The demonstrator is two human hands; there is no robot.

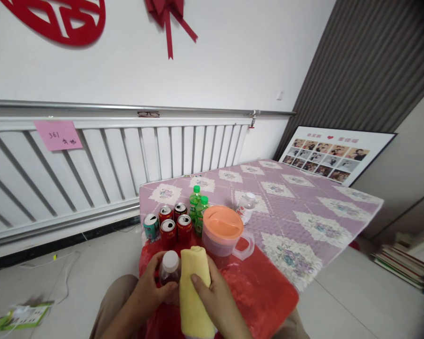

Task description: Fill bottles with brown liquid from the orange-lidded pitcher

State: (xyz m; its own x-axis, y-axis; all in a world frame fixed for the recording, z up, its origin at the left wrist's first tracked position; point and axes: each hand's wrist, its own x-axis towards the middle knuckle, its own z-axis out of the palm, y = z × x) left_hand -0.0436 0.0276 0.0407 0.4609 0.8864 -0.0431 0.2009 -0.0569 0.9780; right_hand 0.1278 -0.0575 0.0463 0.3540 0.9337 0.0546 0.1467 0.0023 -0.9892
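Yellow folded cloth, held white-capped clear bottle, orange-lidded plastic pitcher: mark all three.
Yellow folded cloth (190, 301), head view: front.
Held white-capped clear bottle (170, 276), head view: below cap.
Orange-lidded plastic pitcher (222, 230), head view: lid.

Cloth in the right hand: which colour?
The cloth is pale yellow, seen best in the head view.

1. High on the white wall (233, 61) we see a red cut-out decoration (77, 40) at left and, beside it, a red bow (166, 8) with hanging tails.
2. Below, we find a white radiator (176, 155), a pink note (58, 135) on its left part, reading "361".
3. At right, we notice a tilted photo board (327, 151) before a grey ribbed panel (349, 70).
4. Lower right, we see stacked books (397, 266).
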